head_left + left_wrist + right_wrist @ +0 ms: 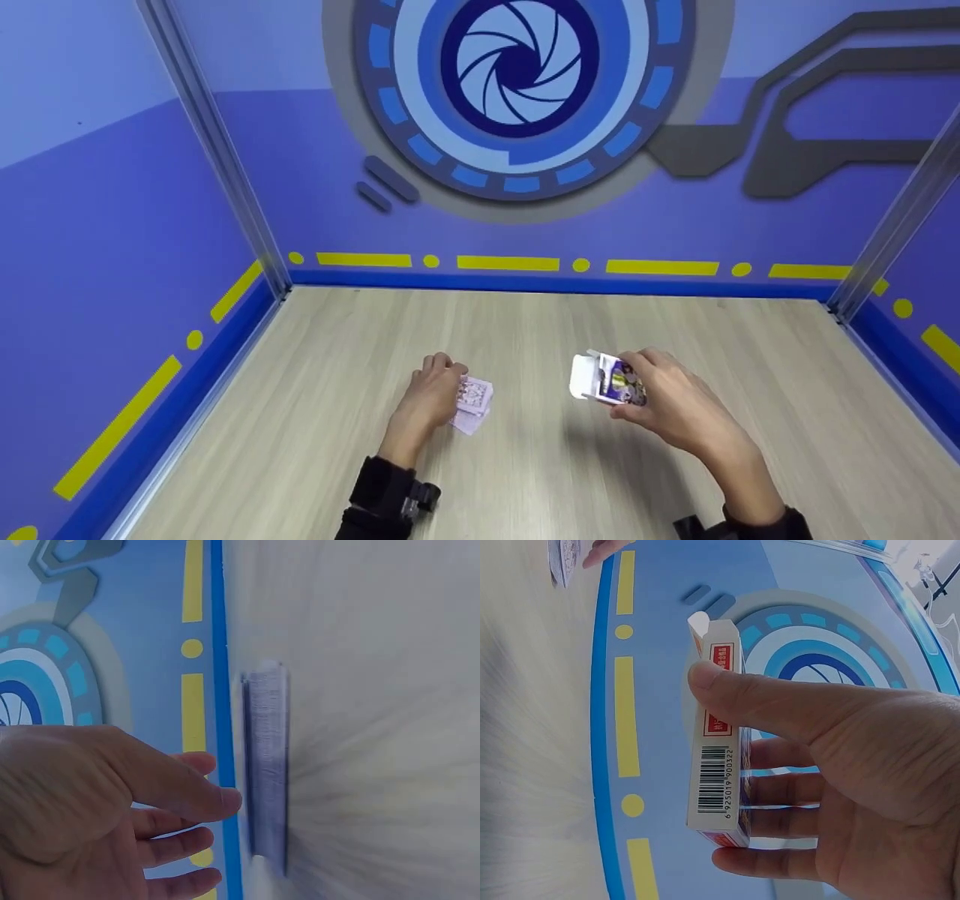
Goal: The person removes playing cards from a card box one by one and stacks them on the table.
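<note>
While my right hand (679,401) pinches the open card box (613,381) above the wood-grain tabletop (525,480), barcode (715,780) 6 925019 900322 on its side, my left hand (429,394), fingers loosely parted, is beside the patterned card stack (475,396) lying there, contact unclear. Behind stands a blue wall (285,172) with a round aperture emblem (517,67).

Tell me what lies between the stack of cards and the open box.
In the head view, only bare tabletop shows between the cards and the box, which the right hand holds.
</note>
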The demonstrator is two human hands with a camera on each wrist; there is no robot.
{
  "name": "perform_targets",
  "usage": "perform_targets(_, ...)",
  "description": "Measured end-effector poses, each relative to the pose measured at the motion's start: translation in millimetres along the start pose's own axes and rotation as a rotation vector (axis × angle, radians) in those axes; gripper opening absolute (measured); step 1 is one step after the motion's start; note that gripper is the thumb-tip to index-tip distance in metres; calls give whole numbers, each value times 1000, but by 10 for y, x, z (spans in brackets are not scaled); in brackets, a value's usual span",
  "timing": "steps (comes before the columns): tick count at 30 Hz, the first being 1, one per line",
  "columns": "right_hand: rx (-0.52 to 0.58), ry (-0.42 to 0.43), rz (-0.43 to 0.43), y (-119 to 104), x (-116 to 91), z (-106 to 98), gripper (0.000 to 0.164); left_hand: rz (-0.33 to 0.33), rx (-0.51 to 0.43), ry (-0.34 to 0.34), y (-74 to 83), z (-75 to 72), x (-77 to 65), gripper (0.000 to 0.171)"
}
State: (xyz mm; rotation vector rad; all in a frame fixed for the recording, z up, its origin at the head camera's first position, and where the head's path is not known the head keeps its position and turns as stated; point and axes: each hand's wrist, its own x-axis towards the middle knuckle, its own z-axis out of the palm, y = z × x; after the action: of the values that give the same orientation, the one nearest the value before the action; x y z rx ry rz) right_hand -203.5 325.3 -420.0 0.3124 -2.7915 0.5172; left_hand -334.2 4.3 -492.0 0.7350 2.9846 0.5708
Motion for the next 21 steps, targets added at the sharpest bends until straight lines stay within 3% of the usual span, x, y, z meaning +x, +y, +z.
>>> perform_targets(3, -2, 3, -1, -4, 3, 10, 67, 15, -28, 18, 69, -78, -11, 50)
perform_targets(5, -9, 7, -5, -8, 5, 19, 66, 61, -47, 63, 144, -133, -28, 46)
perform_targets(10, -28, 14, -16, -20, 16, 38, 67, 198, -126, 249, 463, -268, -58, 31)
perform_targets(14, -34, 26, -28, -38, 29, 67, 68, 246, -322, 323, 771, -328, -74, 23)
perform_targets(18, -34, 61, -69, -55, 33, 112, 67, 276, -568, 321, 1035, -289, -83, 12)
perform_targets(21, -39, 93, -104, -67, 39, 136, 68, 296, -673, 322, 1183, -192, -61, 8)
